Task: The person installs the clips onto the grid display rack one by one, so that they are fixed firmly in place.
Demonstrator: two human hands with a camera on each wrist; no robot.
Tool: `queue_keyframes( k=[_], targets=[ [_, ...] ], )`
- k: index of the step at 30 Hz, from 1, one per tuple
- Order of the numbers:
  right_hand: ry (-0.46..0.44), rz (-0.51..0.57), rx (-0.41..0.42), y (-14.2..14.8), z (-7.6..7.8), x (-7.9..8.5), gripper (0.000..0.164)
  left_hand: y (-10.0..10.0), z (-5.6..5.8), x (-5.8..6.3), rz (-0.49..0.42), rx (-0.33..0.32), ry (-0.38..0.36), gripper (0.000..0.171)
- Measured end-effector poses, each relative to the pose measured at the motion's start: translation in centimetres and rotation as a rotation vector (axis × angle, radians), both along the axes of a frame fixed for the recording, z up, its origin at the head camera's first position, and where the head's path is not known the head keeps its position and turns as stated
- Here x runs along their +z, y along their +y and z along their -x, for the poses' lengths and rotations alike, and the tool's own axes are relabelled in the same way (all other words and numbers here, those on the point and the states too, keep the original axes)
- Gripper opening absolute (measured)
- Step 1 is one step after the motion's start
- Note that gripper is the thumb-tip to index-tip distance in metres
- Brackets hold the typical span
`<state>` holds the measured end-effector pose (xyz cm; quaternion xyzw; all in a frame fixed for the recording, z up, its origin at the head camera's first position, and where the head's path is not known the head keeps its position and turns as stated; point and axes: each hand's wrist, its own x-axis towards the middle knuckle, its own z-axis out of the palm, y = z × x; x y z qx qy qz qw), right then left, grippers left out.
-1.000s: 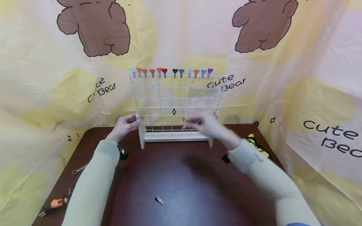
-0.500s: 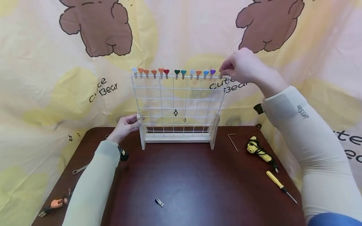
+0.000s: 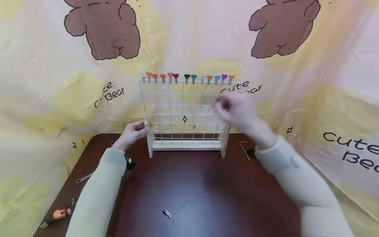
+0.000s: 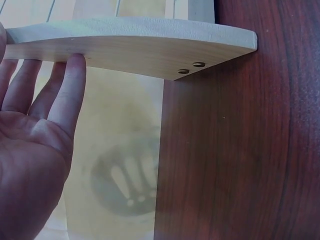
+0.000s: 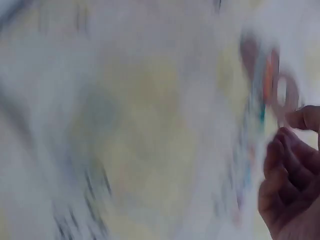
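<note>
A white wire grid rack stands upright in a wooden frame on the dark table. Along its top wire sits a row of mini clothespins with coloured hearts, ending at the right in a salmon-pink one. At the rack's left wooden side panel, my left hand grips the edge, thumb in front and fingers behind. Blurred by motion, my right hand is in front of the grid's right part, below the clothespins. Its fingers are loosely curled, and nothing shows between thumb and forefinger. Another mini clothespin lies on the table near the front.
On the table's left lie a wrench and an orange-and-black tool. A hex key lies right of the rack. A printed cloth hangs behind and at both sides.
My right hand rose to the top wire's right end, left the salmon-pink clothespin there, and came back down and left. My left hand kept its grip on the rack.
</note>
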<state>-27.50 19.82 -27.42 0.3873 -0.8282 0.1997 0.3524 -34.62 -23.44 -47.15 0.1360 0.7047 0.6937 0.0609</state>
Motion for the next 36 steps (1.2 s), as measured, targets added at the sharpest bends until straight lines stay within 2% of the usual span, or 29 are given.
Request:
queue_keyframes(
  k=[1, 3, 5, 7, 9, 13, 17, 20, 22, 24, 27, 30, 34, 36],
  targets=[
    [-0.052, -0.027, 0.068, -1.2, -0.9, -2.0, 0.007, 0.0, 0.0, 0.2, -0.002, 0.001, 0.005, 0.058],
    [-0.195, -0.154, 0.150, -3.6, -2.7, -6.2, 0.006, -0.1, 0.1, 0.5, -0.003, 0.010, 0.013, 0.056],
    [-0.351, -0.321, 0.181, -5.9, -4.3, -10.4, 0.004, 0.0, 0.2, 0.7, -0.001, 0.012, 0.015, 0.055],
    [-0.482, -0.477, 0.199, -8.1, -5.7, -14.2, 0.008, 0.1, 0.3, 0.7, 0.006, 0.008, 0.016, 0.054],
    [-0.585, -0.567, 0.210, -10.2, -7.2, -17.5, 0.016, 0.2, 0.4, 0.7, 0.004, 0.007, 0.015, 0.054],
    [-0.684, -0.584, 0.216, -13.9, -10.2, -22.0, 0.024, 0.3, 0.4, 0.6, -0.015, 0.012, 0.015, 0.055],
    [-0.701, -0.588, 0.192, -15.8, -12.1, -23.8, 0.017, 0.5, 0.4, 0.7, -0.014, 0.002, 0.014, 0.057],
    [-0.712, -0.586, 0.233, -15.5, -12.3, -23.7, 0.014, 0.6, 0.2, 0.6, 0.005, 0.002, 0.013, 0.058],
    [-0.726, -0.562, 0.279, -14.4, -11.9, -23.3, 0.014, 0.5, 0.0, 0.4, 0.008, 0.007, 0.009, 0.058],
    [-0.739, -0.504, 0.317, -12.7, -11.0, -22.7, 0.014, 0.5, -0.1, 0.2, 0.011, 0.008, 0.007, 0.058],
    [-0.733, -0.364, 0.322, -9.4, -9.1, -20.9, 0.013, 0.4, -0.1, 0.0, 0.002, -0.001, 0.001, 0.059],
    [-0.729, -0.157, 0.265, -5.6, -6.4, -17.4, 0.008, 0.2, -0.2, 0.0, -0.010, -0.002, -0.001, 0.057],
    [-0.714, 0.188, 0.165, 0.0, -2.3, -10.1, 0.008, 0.2, -0.2, -0.1, -0.029, 0.009, -0.001, 0.056],
    [-0.664, 0.331, 0.130, 2.9, -0.4, -6.4, 0.008, 0.3, -0.2, -0.1, -0.031, 0.003, -0.002, 0.057]
  ],
)
